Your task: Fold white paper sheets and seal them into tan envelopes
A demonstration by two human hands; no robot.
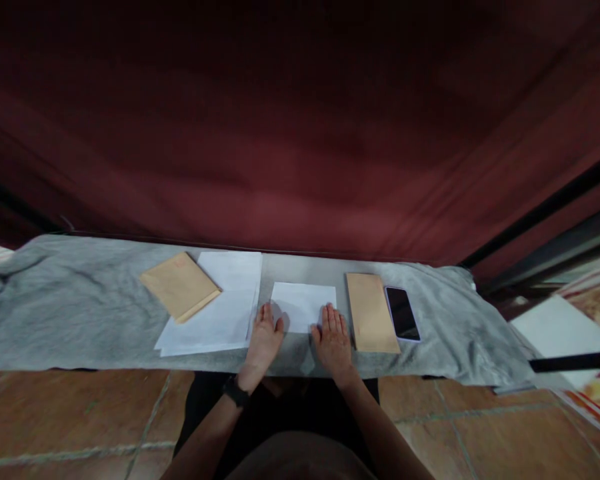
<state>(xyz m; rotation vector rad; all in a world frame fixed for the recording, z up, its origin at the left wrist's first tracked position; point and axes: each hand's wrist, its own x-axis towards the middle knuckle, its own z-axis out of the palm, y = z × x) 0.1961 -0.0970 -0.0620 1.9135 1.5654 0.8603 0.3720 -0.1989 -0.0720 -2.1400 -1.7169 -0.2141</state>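
Note:
A white sheet of paper point(303, 303) lies in front of me on the grey cloth, its near edge between my two hands. My left hand point(266, 333) is flat with its fingers stretched out, at the sheet's left edge and beside a stack of white paper point(215, 327). On the sheet's lower right corner rests my right hand point(334, 339), palm down and fingers straight. Just right of that hand is a brown envelope point(373, 313). Another brown envelope point(181, 287) lies askew, partly over the paper stack. Neither hand grips anything.
Grey cloth point(100, 320) covers the narrow table. A phone point(403, 313) with a dark screen lies right of the right-hand envelope. A dark red panel point(290, 167) rises behind the table. Dark metal bars point(550, 207) and a white board point(555, 330) stand at the right.

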